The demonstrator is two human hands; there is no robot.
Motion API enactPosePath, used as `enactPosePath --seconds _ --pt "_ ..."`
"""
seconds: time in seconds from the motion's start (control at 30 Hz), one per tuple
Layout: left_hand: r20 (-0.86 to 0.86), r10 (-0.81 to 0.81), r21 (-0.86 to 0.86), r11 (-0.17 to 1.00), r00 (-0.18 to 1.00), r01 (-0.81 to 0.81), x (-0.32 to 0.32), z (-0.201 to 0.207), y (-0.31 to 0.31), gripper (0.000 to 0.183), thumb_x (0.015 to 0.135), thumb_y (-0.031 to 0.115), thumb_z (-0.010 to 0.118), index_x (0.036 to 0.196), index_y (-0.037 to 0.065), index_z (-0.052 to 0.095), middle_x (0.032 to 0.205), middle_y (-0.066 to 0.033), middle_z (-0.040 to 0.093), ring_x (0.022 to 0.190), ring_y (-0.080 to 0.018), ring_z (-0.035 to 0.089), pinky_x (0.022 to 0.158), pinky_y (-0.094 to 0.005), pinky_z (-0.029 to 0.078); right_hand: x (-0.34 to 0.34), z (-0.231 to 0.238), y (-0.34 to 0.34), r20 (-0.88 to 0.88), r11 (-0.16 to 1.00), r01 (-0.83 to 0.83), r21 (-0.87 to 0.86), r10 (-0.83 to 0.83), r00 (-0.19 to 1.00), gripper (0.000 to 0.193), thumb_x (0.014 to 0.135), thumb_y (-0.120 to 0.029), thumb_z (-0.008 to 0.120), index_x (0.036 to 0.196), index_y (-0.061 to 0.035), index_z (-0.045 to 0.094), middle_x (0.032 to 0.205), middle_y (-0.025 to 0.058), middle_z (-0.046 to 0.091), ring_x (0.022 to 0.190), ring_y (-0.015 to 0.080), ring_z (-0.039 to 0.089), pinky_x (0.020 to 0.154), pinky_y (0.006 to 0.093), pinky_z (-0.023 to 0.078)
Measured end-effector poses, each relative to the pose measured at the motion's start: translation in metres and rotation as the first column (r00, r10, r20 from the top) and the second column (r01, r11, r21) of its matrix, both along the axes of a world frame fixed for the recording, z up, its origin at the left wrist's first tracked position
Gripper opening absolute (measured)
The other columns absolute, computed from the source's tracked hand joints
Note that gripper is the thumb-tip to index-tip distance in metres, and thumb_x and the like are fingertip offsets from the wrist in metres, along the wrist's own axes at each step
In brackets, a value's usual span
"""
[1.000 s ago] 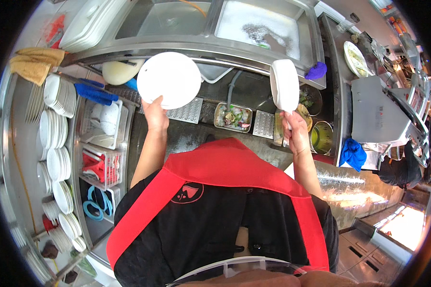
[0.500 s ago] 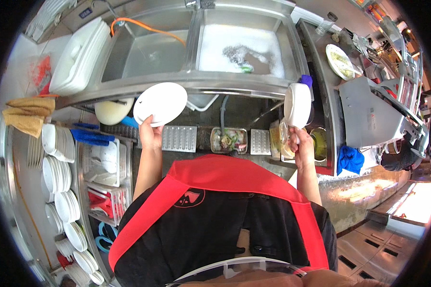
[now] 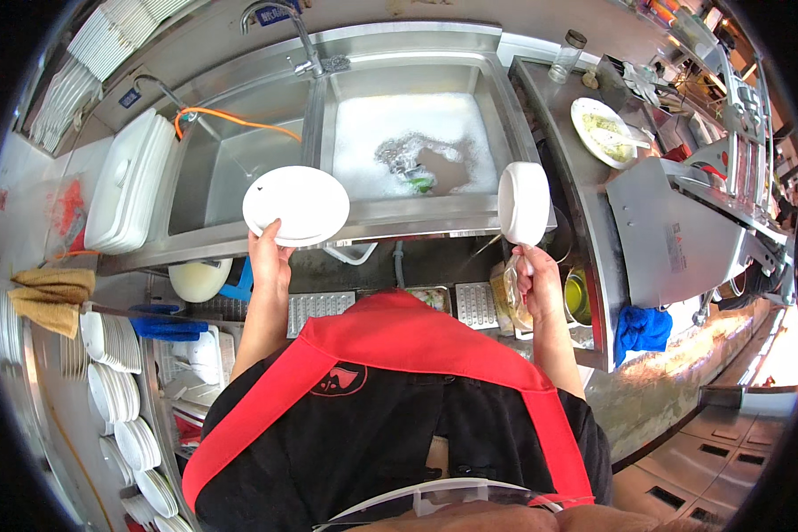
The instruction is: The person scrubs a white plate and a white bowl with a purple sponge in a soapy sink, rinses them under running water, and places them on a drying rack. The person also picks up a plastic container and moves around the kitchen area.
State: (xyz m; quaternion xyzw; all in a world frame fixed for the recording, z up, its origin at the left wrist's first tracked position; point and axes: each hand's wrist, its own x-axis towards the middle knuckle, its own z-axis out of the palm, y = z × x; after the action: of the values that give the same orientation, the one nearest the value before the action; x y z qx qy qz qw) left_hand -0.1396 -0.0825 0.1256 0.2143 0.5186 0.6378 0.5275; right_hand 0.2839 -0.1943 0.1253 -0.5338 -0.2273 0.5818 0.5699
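My left hand [image 3: 269, 257] grips the near edge of a white oval plate [image 3: 297, 204], thumb on top. A small dark spot marks the plate's far left part, and it hangs over the front edge of the left sink basin [image 3: 239, 168]. On the right, my right hand [image 3: 539, 275] is closed on a white bowl [image 3: 523, 202], tilted up on its side at the sink's front right corner. Between and beyond them lies the right basin [image 3: 363, 164], full of suds, with something green [image 3: 423, 184] in the water.
White trays [image 3: 126, 191] lean left of the sink, near an orange hose [image 3: 239, 115]. Stacked plates [image 3: 113, 393] fill the left shelf. At right stand a food-smeared plate [image 3: 598, 133], a grey machine [image 3: 674, 217] and a blue cloth [image 3: 642, 332]. A faucet [image 3: 303, 44] rises behind.
My view has shifted so the sink sits lower and its faucet shows. Both hands are nearer the sink, and the plate now overlaps its front edge. The bowl has come forward too.
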Motion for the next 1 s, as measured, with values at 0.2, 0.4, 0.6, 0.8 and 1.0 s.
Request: enactPosePath --seconds 0.2,0.4,0.6,0.8,1.0 --pt "-0.189 -0.128 -0.03 0.992 0.974 0.125 0.031 -0.016 0.088 0.05 0.084 0.009 0.06 0.13 0.008 0.039 0.122 -0.0116 0.053 0.106 -0.0232 0.057 0.079 -0.0369 0.051 -0.009 0.002 0.069 -0.028 0.995 -0.039 -0.09 0.037 0.999 0.023 0.091 -0.025 0.054 0.091 -0.0021 0.058 0.057 -0.0032 0.043 0.04 0.0055 0.031 0.038 0.0213 0.023" --pt "-0.149 -0.341 -0.152 0.935 0.928 0.319 0.056 -0.066 0.207 0.047 0.085 0.017 0.063 0.127 0.011 0.042 0.117 -0.0094 0.056 0.104 -0.0221 0.058 0.074 -0.0364 0.051 -0.021 -0.05 0.206 -0.187 0.927 -0.198 -0.319 0.143 0.972 0.023 0.09 -0.028 0.055 0.089 -0.0049 0.057 0.061 -0.0033 0.044 0.041 0.0062 0.029 0.04 0.0233 0.023" --pt "-0.201 -0.404 -0.272 0.898 0.892 0.346 0.077 -0.122 0.293 0.043 0.083 0.009 0.062 0.122 0.004 0.045 0.109 -0.0097 0.058 0.101 -0.0207 0.058 0.074 -0.0341 0.051 -0.047 -0.169 0.334 0.094 0.82 -0.153 -0.551 0.243 0.966 0.024 0.088 -0.029 0.055 0.082 -0.0053 0.057 0.057 -0.0014 0.047 0.04 0.0087 0.035 0.038 0.0258 0.025" --pt "-0.309 -0.433 -0.325 0.885 0.847 0.334 0.098 -0.175 0.332 0.043 0.082 0.005 0.06 0.122 -0.001 0.046 0.109 -0.0124 0.059 0.101 -0.0204 0.057 0.087 -0.0314 0.043 -0.037 -0.235 0.372 0.256 0.84 -0.14 -0.524 0.312 0.915 0.028 0.088 -0.032 0.059 0.08 -0.0047 0.057 0.061 0.0021 0.055 0.046 0.0137 0.049 0.039 0.0287 0.036" --pt "-0.54 -0.381 -0.264 0.923 0.75 0.279 0.122 -0.215 0.343 0.045 0.08 -0.002 0.05 0.124 0.001 0.046 0.112 -0.0149 0.06 0.105 -0.0261 0.058 0.091 -0.0344 0.043 -0.014 -0.198 0.339 0.524 0.93 -0.056 -0.363 0.253 0.813 0.036 0.09 -0.026 0.057 0.117 -0.0011 0.055 0.104 0.0109 0.063 0.086 0.0209 0.062 0.068 0.0323 0.053"
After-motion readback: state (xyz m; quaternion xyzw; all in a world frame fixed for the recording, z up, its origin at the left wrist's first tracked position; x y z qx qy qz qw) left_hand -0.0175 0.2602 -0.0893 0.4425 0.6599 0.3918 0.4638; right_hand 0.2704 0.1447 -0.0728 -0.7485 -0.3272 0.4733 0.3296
